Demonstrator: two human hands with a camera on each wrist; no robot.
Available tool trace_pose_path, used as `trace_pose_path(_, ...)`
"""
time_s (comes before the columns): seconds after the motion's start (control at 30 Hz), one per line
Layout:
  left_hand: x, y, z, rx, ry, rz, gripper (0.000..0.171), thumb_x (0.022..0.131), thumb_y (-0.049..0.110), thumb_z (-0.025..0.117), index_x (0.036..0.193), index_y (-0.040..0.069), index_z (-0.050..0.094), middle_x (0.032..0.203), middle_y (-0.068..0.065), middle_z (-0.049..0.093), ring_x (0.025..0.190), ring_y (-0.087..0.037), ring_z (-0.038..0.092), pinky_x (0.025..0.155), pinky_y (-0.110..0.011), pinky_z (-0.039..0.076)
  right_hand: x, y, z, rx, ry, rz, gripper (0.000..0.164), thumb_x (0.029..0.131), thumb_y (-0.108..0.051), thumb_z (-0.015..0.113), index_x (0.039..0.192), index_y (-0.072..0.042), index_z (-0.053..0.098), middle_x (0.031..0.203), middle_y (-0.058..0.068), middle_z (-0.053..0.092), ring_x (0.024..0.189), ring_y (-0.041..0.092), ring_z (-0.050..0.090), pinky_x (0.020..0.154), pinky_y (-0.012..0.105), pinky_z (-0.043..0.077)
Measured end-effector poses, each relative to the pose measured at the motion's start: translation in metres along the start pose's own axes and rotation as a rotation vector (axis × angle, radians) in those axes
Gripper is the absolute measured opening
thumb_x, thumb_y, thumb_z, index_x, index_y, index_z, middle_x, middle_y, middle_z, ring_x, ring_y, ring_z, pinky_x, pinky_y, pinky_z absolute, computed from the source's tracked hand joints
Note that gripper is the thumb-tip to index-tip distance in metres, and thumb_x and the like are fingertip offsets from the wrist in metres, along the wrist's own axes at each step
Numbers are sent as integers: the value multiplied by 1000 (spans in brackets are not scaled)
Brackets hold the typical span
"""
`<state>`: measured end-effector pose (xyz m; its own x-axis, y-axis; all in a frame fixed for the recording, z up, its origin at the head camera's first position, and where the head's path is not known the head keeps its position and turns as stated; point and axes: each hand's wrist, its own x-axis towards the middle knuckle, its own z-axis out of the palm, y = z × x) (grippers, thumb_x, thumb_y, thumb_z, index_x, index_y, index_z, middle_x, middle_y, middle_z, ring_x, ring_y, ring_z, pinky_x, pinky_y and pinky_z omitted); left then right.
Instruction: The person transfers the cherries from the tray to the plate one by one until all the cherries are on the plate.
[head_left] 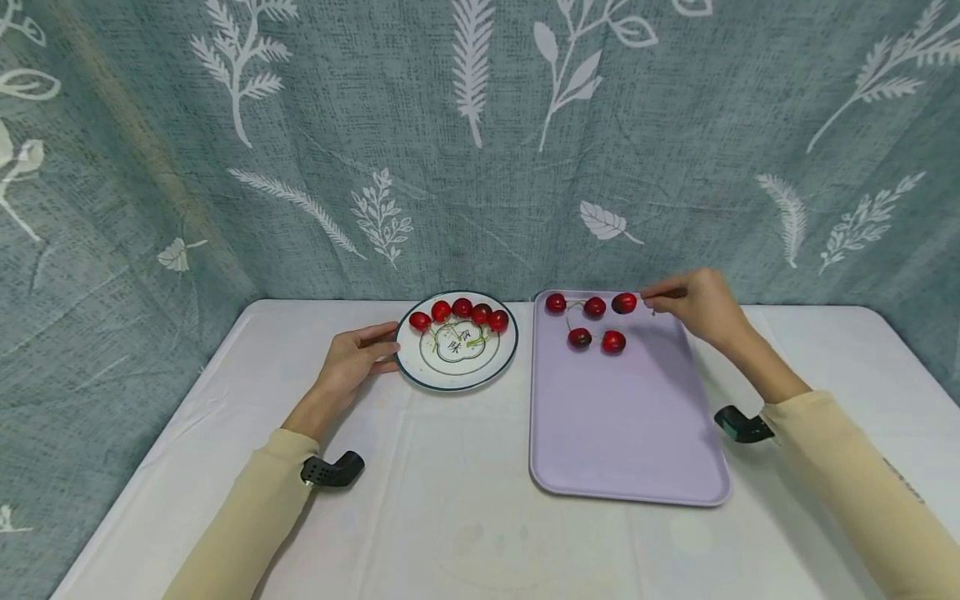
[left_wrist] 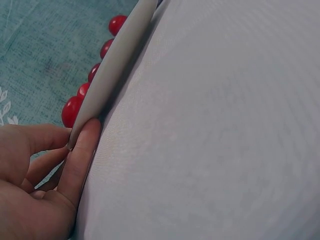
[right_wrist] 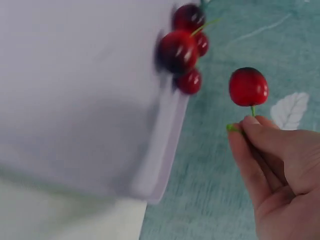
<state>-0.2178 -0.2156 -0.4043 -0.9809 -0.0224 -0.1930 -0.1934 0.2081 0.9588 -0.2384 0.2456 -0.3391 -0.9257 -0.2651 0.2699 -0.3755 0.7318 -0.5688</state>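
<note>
My left hand (head_left: 352, 360) grips the left rim of a white plate (head_left: 459, 382) with a dark rim line, thumb and fingers on either side of the edge. Several red cherries (head_left: 462, 308) sit in a row along the plate's far side, stems pointing inward. In the left wrist view the plate (left_wrist: 117, 60) shows edge-on, slightly raised at the held side. My right hand (head_left: 697, 304) pinches the green stem of a cherry (right_wrist: 248, 87) between thumb and fingertips, above the far right corner of a lilac tray (head_left: 622, 433). More dark red cherries (head_left: 579, 338) lie on the tray's far end.
A white cloth covers the table (head_left: 450, 467). Behind its far edge hangs a green curtain (head_left: 420, 133) with white leaf prints. The plate stands left of the tray, with a narrow strip of tablecloth between them. Each sleeve carries a black wrist device (head_left: 333, 469).
</note>
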Motion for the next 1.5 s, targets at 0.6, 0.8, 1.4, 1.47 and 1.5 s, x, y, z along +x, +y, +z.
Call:
trace_pose_path(0.6,-1,1,0,-2,-6,-7,50,96,1,57,145,1,45,147,-19,43,115,-23,59,81,-23,60,8,-47,34,710,-196,282,39,92,-6,68,128,8,61,104,1,74,94,8,69,99,38,54)
trace_pose_path(0.8,-1,0,-2,-6,-9,-2,49,97,1,57,145,0,46,147,-19,43,114,-21,59,81,-22,60,9,-66,55,927,-243,376,42,95,3,60,135,10,52,104,1,72,92,9,70,100,37,52)
trace_pose_path(1.4,-2,-1,-2,-22,-26,0,49,97,1,55,145,-1,44,148,-20,43,126,-31,52,82,-22,59,6,-112,122,987,-236,455,32,91,5,64,122,12,62,110,17,71,84,11,71,89,33,59)
trace_pose_path(1.47,-3,-1,-2,-20,-29,2,50,97,1,55,146,-1,44,148,-20,42,126,-31,51,83,-22,59,8,-116,130,970,-249,438,31,92,3,64,121,11,63,109,17,71,84,11,70,87,31,60)
trace_pose_path(1.5,-3,-1,-2,-20,-29,2,50,97,1,55,146,-1,43,148,-20,42,127,-31,51,83,-22,59,9,-119,133,961,-255,435,30,91,2,65,120,10,64,109,16,71,84,10,70,85,30,61)
